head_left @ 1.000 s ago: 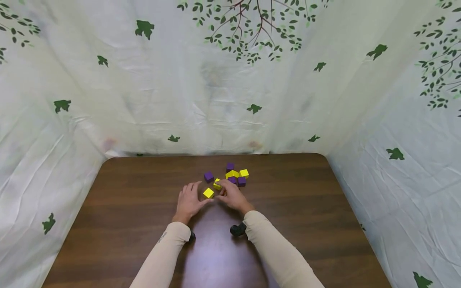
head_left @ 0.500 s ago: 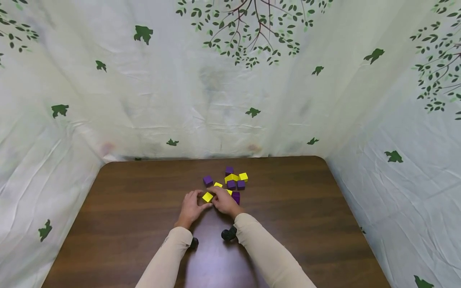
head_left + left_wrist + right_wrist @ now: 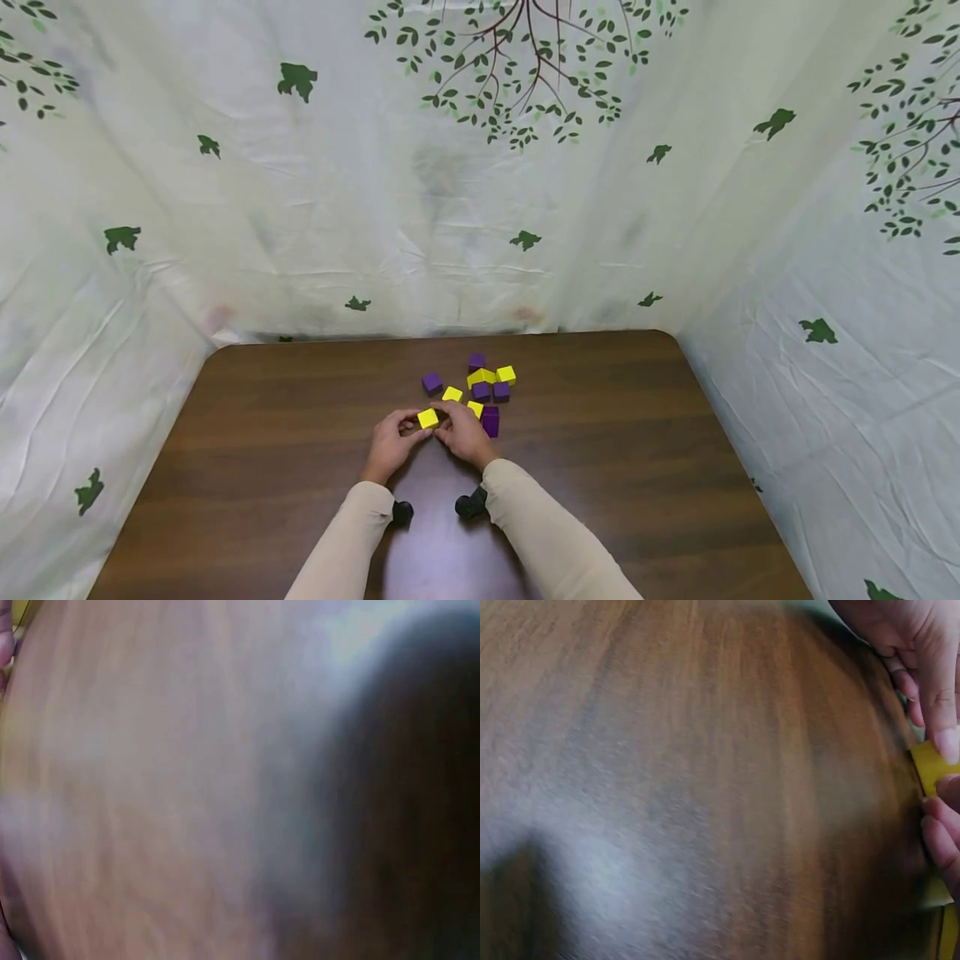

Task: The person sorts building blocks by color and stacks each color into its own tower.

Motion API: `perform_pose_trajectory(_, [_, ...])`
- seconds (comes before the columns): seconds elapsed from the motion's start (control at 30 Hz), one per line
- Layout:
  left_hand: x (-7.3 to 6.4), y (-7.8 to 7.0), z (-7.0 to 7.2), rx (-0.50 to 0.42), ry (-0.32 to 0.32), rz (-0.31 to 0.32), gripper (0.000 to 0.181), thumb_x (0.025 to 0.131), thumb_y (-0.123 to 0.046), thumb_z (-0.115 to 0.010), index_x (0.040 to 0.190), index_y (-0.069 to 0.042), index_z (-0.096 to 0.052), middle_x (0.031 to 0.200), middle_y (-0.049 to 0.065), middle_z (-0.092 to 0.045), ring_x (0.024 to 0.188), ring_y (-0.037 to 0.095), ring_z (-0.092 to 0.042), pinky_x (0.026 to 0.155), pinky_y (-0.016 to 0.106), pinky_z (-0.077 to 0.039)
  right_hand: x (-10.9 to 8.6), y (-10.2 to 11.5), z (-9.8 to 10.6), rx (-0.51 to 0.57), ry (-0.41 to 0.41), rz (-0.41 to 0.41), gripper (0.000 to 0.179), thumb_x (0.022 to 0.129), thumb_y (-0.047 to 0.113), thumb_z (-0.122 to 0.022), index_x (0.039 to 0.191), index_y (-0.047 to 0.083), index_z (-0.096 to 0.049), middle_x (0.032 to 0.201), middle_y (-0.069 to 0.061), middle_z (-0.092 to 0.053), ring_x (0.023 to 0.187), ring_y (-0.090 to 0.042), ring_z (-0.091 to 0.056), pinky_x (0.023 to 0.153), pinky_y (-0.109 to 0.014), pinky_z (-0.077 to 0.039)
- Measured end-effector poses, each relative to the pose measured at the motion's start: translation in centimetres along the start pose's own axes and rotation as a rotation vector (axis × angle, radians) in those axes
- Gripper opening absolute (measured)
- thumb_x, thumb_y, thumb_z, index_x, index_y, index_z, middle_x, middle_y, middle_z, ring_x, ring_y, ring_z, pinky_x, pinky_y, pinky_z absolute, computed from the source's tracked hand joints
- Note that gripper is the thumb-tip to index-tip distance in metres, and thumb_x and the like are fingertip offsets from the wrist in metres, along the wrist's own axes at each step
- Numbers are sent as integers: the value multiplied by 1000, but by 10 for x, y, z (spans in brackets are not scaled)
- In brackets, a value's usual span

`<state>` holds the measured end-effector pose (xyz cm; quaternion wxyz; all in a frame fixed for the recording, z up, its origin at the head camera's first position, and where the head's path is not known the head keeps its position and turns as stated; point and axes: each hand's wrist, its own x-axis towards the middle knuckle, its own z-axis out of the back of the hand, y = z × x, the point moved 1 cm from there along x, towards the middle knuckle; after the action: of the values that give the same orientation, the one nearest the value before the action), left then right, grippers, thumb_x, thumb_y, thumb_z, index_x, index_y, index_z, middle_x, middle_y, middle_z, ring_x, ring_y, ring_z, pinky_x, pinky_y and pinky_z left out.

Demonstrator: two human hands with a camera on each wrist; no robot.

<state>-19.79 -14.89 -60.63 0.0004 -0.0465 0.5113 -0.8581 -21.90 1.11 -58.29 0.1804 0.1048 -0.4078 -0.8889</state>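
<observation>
A yellow cube (image 3: 427, 418) sits between my two hands in the head view. My left hand (image 3: 390, 443) pinches it from the left with thumb and fingers. From the other side, the fingers of my right hand (image 3: 467, 435) curl against the same cube. The right wrist view catches the yellow cube (image 3: 928, 761) at its right edge, a thumb on top and fingertips (image 3: 943, 825) of the other hand just below. Close behind the hands lie a yellow cube (image 3: 452, 395) and a purple cube (image 3: 431, 384). The left wrist view is mostly blurred tabletop.
Beside my right hand are a yellow cube (image 3: 476, 409), partly hidden, and a purple block (image 3: 491, 422). Further back, purple cubes (image 3: 481, 392) and yellow cubes (image 3: 506, 375) cluster on the brown wooden table (image 3: 300, 400). A leaf-printed cloth (image 3: 442, 208) hangs behind the table.
My right hand has moved left and nearer to me, uncovering a purple block and a yellow cube. My left hand has closed on the front yellow cube, which has turned slightly.
</observation>
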Motion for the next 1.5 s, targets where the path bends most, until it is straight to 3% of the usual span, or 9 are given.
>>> perform_pose_trajectory(0.17, [-2,1,4,2,26,-45,33,76,-2,-79,107,5,-69,100,17,-67,86,28,-63,78,37,-53,-5,0,-7,20,-77,-24,45,83,3,-74,127,4,-61,112,-9,-63,75,-7,-58,67,-19,-50])
perform_pose_trajectory(0.3, [-3,4,10,5,42,-65,33,76,-1,-79,107,4,-70,100,15,-69,84,25,-63,77,32,-52,-9,0,-14,36,-142,-33,42,82,6,-76,123,5,-64,106,-7,-65,73,-6,-59,64,-18,-49])
perform_pose_trajectory(0.53, [-9,7,25,25,78,-76,35,76,0,-79,109,2,-70,101,13,-69,87,24,-62,78,31,-51,-13,2,-29,78,-216,41,38,80,7,-78,117,5,-67,100,-6,-68,76,-8,-61,68,-18,-50])
perform_pose_trajectory(0.73, [-14,16,43,38,112,-54,36,77,-4,-79,112,-1,-70,102,11,-68,89,23,-62,80,30,-52,-14,13,-43,92,-242,73,37,79,7,-79,114,4,-69,96,-6,-68,77,-10,-61,69,-18,-49])
perform_pose_trajectory(1.03, [-21,27,67,76,115,-1,36,78,-6,-79,112,-3,-70,105,12,-68,91,23,-60,79,29,-51,-12,31,-62,72,-260,59,35,78,12,-81,111,6,-71,97,-3,-69,83,-11,-57,74,-20,-46])
perform_pose_trajectory(1.23, [-22,31,71,100,137,24,35,78,-10,-80,111,-7,-70,101,11,-67,90,23,-59,80,35,-48,-15,28,-71,53,-323,94,33,76,13,-82,107,7,-72,97,-2,-71,86,-12,-58,80,-26,-44])
perform_pose_trajectory(1.5, [-20,37,71,109,151,38,34,79,-13,-80,111,-8,-69,100,9,-66,92,23,-58,83,39,-47,-15,24,-74,42,-352,139,33,75,13,-82,106,6,-72,97,-4,-72,85,-13,-58,80,-27,-44])
